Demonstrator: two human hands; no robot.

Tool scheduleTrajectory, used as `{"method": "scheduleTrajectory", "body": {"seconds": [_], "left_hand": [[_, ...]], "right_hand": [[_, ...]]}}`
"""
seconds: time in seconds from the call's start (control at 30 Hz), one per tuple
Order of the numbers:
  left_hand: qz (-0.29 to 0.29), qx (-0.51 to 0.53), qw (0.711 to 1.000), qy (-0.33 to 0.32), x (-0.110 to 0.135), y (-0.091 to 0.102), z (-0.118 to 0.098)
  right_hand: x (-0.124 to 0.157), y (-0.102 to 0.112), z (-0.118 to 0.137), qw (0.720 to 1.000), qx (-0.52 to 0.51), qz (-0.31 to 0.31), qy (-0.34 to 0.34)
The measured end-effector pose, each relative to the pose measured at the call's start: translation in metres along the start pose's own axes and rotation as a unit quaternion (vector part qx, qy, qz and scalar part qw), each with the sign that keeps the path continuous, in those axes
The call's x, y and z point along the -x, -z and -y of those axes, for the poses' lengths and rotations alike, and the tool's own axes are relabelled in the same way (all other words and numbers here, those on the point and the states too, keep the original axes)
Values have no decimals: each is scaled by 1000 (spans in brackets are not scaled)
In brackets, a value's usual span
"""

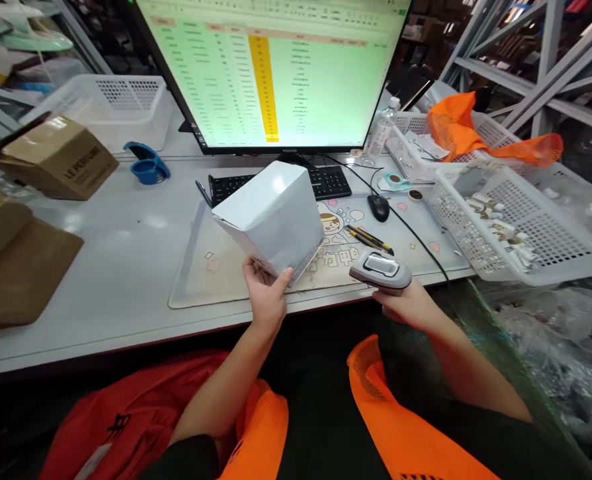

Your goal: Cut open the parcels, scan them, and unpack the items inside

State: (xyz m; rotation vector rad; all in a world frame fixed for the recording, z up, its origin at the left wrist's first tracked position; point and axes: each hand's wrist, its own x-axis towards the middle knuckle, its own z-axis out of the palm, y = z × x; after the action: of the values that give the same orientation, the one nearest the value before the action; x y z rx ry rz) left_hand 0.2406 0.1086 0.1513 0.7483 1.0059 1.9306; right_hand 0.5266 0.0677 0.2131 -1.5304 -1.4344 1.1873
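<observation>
My left hand (267, 293) grips a white box (283, 217) by its near lower edge, thumb on the near face and fingers underneath. The box is tilted above the desk mat (226, 280) and covers part of the black keyboard (331, 182). In my right hand (409, 305) is a grey handheld barcode scanner (381, 270), its head pointing left toward the box. The fingers wrap round the handle, mostly hidden under the scanner head. Two yellow-and-black utility knives (369, 239) lie on the mat just beyond the scanner.
A lit monitor (306, 87) stands behind the keyboard. The mouse (379, 207) and its cable lie right of centre. White plastic baskets (566, 233) line the right side, a water bottle (383, 127) beside them. Cardboard boxes (76, 160) and a blue tape dispenser (147, 167) sit left.
</observation>
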Motion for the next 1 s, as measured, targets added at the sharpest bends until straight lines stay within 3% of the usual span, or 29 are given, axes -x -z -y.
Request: {"method": "scheduleTrajectory", "body": {"seconds": [0.1, 0.27, 0.37, 0.43, 0.47, 0.57, 0.63, 0.7, 0.73, 0.8, 0.83, 0.93, 1.0], "left_hand": [[-4, 9, 998, 62, 6, 0, 1], [45, 23, 976, 211, 23, 12, -3], [104, 33, 955, 277, 33, 10, -6], [152, 33, 941, 301, 38, 2, -5], [182, 29, 932, 311, 41, -3, -3], [292, 2, 896, 334, 53, -17, 7], [366, -21, 865, 342, 59, -19, 13], [421, -39, 838, 344, 57, -13, 18], [437, -49, 833, 337, 52, -7, 20], [447, -74, 837, 308, 37, 5, 25], [447, -89, 841, 292, 31, 11, 27], [457, -116, 837, 278, 26, 24, 27], [477, -128, 824, 279, 30, 34, 20]], "right_hand": [[-21, 20, -13, 996, 54, -74, -3], [-92, 90, -35, 980, 30, -179, -83], [-110, 107, -39, 945, 199, -246, -85], [-90, 97, -44, 911, 284, -297, -11], [-71, 86, -49, 916, 274, -291, 29], [4, 31, -66, 986, 65, -142, 65], [40, -6, -72, 988, -108, -105, 32], [48, -21, -71, 963, -218, -158, 4], [45, -15, -69, 948, -243, -207, 1], [46, 20, -64, 906, -241, -347, 16], [54, 43, -62, 869, -216, -443, 31], [119, 98, -58, 732, -120, -668, 57], [171, 107, -64, 707, -120, -696, 38]]}}
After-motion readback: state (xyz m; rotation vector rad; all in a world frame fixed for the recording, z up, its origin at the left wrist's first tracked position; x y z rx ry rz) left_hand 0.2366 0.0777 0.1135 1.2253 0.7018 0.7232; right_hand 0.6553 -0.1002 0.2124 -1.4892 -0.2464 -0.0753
